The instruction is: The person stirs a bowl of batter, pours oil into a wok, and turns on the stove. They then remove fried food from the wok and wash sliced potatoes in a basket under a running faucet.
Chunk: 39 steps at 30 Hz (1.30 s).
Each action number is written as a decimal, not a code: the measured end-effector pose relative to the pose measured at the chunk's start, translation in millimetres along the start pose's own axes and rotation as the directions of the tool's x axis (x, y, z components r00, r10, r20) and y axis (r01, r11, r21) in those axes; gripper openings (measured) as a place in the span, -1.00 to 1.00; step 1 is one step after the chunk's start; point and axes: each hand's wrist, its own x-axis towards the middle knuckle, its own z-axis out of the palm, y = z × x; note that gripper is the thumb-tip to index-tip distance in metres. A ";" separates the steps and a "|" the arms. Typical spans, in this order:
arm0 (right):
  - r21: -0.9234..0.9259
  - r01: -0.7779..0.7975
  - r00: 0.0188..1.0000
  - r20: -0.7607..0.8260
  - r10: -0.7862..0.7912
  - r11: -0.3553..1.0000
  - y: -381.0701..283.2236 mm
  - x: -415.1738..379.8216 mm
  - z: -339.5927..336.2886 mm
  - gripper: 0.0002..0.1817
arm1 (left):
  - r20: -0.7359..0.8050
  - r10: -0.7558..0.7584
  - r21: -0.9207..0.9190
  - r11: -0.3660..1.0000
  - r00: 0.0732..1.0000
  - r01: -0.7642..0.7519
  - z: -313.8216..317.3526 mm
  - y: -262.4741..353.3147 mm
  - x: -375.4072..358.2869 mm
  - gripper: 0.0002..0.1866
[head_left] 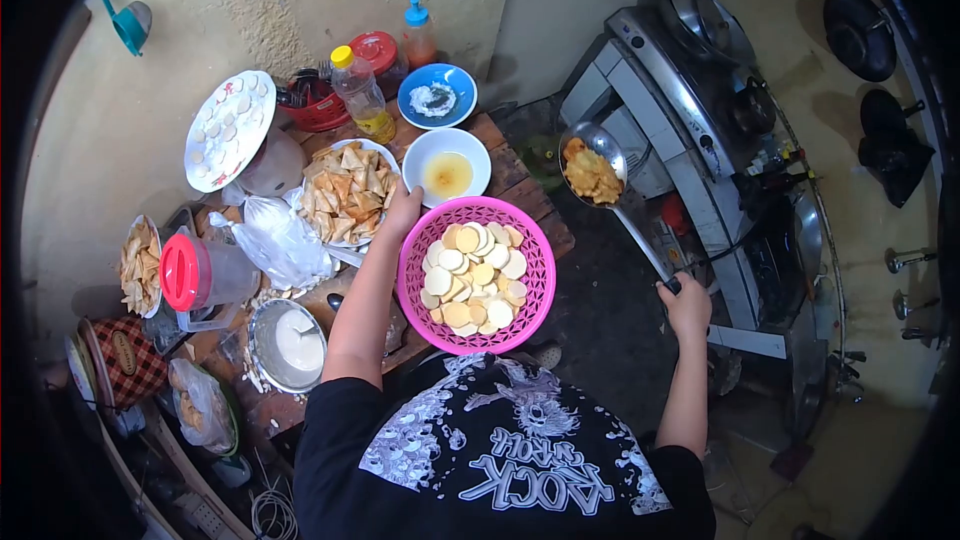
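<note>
My right hand (pixel 687 306) is closed round the black grip of a long-handled metal skimmer (pixel 640 240). Golden fried pieces (pixel 590 175) lie in its round pan, held over the floor between table and stove. At the near side of a white bowl (pixel 480 162) with some yellowish liquid, my left hand (pixel 402 210) pinches the rim, its fingertips partly hidden. Beside that hand stands a plate heaped with folded pastry triangles (pixel 345 190). A pink basket (pixel 545 285) full of pale round slices (pixel 475 275) sits just below the bowl, close to my body.
A stove (pixel 665 70) with a lidded pan stands at right. On the wooden table (pixel 520 180) are an oil bottle (pixel 362 95), blue bowl (pixel 437 95), pitcher (pixel 215 275), batter pot (pixel 290 345) and plastic bag (pixel 280 240). A plate of white discs (pixel 228 130) rests higher at left.
</note>
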 end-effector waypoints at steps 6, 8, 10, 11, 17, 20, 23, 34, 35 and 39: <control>-0.011 -0.113 0.990 0.084 0.114 0.994 29.5 -21.1 18.5 -0.73 | -0.058 0.095 -0.018 0.995 0.994 -0.096 -4.4 45.3 -15.4 -0.62; -0.023 -0.124 0.989 0.074 0.126 0.992 32.6 -30.7 22.8 -0.73 | -0.041 0.094 0.017 0.996 0.995 -0.093 -13.8 54.0 -12.0 -0.64; -0.008 -0.134 0.989 0.057 0.134 0.991 39.3 -39.6 29.2 -0.73 | -0.031 0.089 0.066 0.994 0.996 -0.087 -19.2 66.5 -11.5 -0.65; 0.009 -0.139 0.989 0.046 0.139 0.990 46.6 -44.4 36.7 -0.73 | -0.042 0.108 0.042 0.993 0.993 -0.106 -19.5 68.8 -10.6 -0.67; 0.087 -0.249 0.968 0.010 0.249 0.965 94.4 -82.4 60.6 -0.71 | 0.040 0.091 0.134 0.986 0.995 -0.095 16.0 119.5 -42.8 -0.60; 0.108 -0.328 0.944 -0.001 0.330 0.939 127.7 -110.2 65.0 -0.71 | 0.138 0.095 0.096 0.989 0.986 -0.109 60.2 131.7 -60.0 -0.58; 0.099 -0.422 0.907 0.042 0.420 0.901 171.4 -140.4 67.3 -0.72 | 0.262 0.096 0.079 0.990 0.960 -0.120 124.7 137.9 -78.0 -0.59; 0.111 -0.677 0.736 0.073 0.673 0.727 328.8 -250.9 55.7 -0.67 | 0.582 -0.062 0.208 0.975 0.811 -0.075 415.9 107.4 -142.5 -0.60; 0.121 -0.701 0.713 0.073 0.698 0.703 341.3 -258.8 53.6 -0.67 | 0.604 -0.075 0.208 0.976 0.793 -0.066 441.5 99.9 -140.9 -0.61; 0.200 -0.754 0.644 0.035 0.764 0.626 378.2 -278.7 50.3 -0.65 | 0.668 -0.103 0.237 0.968 0.737 -0.079 538.7 91.3 -152.9 -0.62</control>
